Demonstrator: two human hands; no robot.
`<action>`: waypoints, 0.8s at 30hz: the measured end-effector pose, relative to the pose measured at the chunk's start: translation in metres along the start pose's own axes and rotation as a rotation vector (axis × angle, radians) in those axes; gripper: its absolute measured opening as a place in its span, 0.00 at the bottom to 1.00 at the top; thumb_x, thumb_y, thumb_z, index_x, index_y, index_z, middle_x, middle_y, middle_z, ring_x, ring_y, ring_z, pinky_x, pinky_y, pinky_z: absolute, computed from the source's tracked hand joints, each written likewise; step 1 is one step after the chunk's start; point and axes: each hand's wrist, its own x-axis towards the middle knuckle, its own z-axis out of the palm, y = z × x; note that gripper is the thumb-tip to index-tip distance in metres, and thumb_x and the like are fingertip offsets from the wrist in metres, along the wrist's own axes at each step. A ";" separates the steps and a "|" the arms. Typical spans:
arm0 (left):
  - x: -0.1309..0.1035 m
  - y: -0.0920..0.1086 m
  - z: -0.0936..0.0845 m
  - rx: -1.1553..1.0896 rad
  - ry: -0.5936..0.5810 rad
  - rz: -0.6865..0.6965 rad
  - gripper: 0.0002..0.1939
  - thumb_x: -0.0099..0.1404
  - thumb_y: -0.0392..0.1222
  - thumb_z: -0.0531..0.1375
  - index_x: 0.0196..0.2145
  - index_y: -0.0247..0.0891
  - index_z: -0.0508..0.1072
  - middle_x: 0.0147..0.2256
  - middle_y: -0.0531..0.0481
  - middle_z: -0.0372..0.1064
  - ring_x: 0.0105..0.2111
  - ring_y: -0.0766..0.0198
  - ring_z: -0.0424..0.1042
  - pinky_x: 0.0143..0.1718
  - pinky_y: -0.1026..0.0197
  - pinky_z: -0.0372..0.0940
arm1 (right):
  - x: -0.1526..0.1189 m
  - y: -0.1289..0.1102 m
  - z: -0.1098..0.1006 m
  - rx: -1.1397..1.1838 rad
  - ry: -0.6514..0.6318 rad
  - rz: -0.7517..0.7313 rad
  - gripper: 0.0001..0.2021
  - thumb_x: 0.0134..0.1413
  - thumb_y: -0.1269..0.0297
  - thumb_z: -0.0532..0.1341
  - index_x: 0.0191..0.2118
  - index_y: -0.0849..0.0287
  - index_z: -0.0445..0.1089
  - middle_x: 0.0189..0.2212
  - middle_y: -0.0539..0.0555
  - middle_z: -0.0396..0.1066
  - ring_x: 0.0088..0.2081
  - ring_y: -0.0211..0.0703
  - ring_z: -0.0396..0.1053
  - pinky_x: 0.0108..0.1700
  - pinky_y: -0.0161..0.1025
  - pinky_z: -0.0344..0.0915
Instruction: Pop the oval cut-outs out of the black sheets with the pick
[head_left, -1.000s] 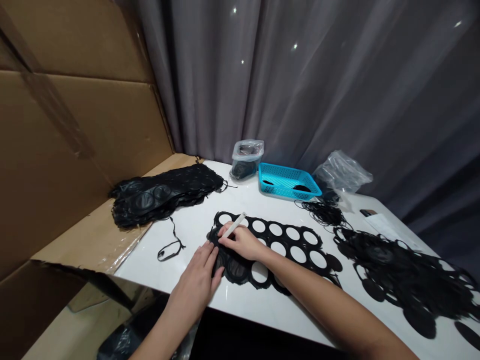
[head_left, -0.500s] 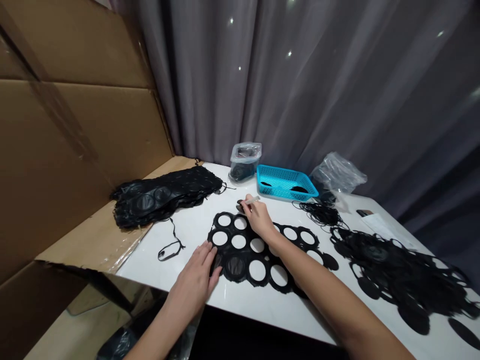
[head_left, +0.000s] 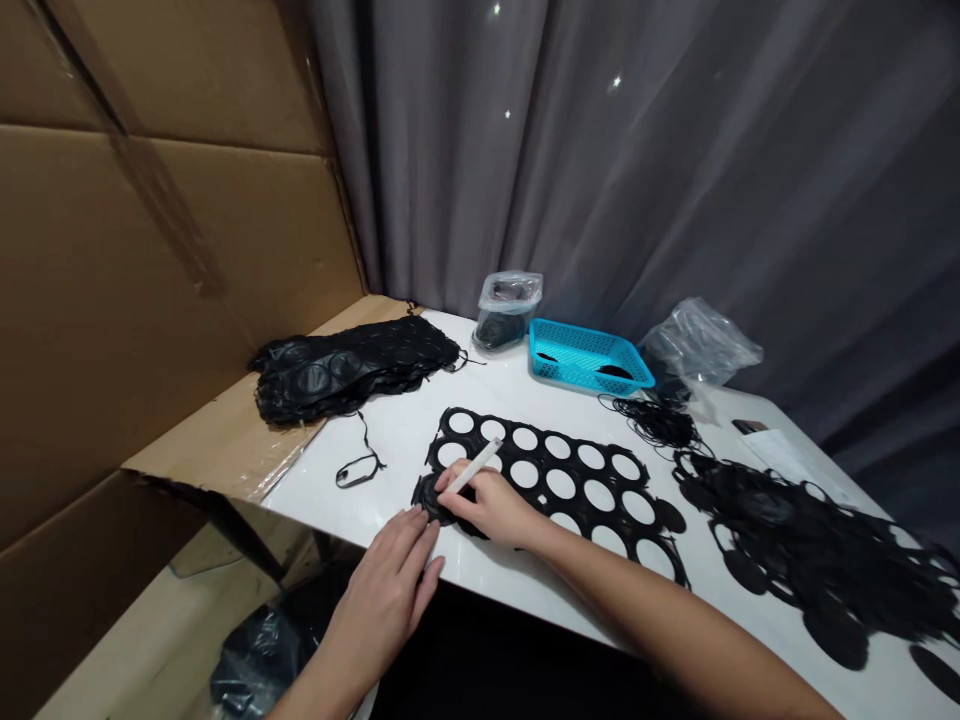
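A thin black sheet point(head_left: 581, 468) with rows of round holes lies on the white table, and the tabletop shows through most holes. My right hand point(head_left: 491, 500) is closed round a slim white pen-like tool point(head_left: 475, 465), slanting up to the right. Its fingertips are at the sheet's front left corner, over a round section point(head_left: 430, 490) still filled with black. The tool's working end is hidden by my fingers. My left hand point(head_left: 394, 560) rests flat, fingers stretched, with its tips touching that same corner. A loose black disc point(head_left: 670, 516) lies at the sheet's right edge.
A stack of black sheets point(head_left: 352, 368) lies at the left by a cardboard wall point(head_left: 180, 220). Behind are a clear plastic container point(head_left: 508, 310), a blue basket point(head_left: 589, 375) holding black pieces, and a plastic bag point(head_left: 705, 340). Black scraps and discs point(head_left: 832, 560) pile at right.
My right hand has moved from the sheet's back edge to its front left corner. The black disc it held is no longer seen in it. The view has shifted slightly.
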 end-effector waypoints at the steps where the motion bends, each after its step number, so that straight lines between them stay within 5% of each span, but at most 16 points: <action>1: 0.000 0.000 0.001 0.000 0.001 0.000 0.15 0.75 0.40 0.54 0.55 0.33 0.70 0.52 0.39 0.72 0.54 0.51 0.71 0.57 0.47 0.68 | 0.000 0.000 0.000 0.001 -0.001 -0.003 0.03 0.59 0.71 0.61 0.34 0.57 0.69 0.34 0.49 0.71 0.39 0.41 0.69 0.44 0.36 0.63; 11: 0.003 -0.001 0.000 -0.025 0.007 0.002 0.14 0.74 0.37 0.54 0.53 0.34 0.71 0.51 0.40 0.73 0.55 0.51 0.72 0.56 0.48 0.68 | -0.002 0.000 0.004 -0.095 -0.017 -0.078 0.04 0.61 0.71 0.62 0.35 0.57 0.66 0.37 0.50 0.68 0.39 0.41 0.67 0.46 0.38 0.63; 18: 0.006 0.000 0.001 0.016 0.003 0.036 0.13 0.73 0.33 0.52 0.52 0.31 0.71 0.48 0.40 0.74 0.52 0.51 0.73 0.54 0.48 0.68 | -0.006 0.001 0.019 -0.437 -0.002 -0.252 0.07 0.61 0.74 0.58 0.35 0.54 0.66 0.39 0.52 0.70 0.42 0.46 0.65 0.46 0.40 0.64; 24: 0.010 -0.003 -0.003 0.004 -0.006 0.035 0.12 0.72 0.33 0.53 0.50 0.35 0.71 0.47 0.42 0.75 0.51 0.52 0.73 0.53 0.49 0.69 | 0.019 0.008 -0.038 -0.320 0.348 -0.025 0.10 0.69 0.69 0.48 0.35 0.57 0.61 0.32 0.53 0.69 0.32 0.43 0.64 0.39 0.40 0.61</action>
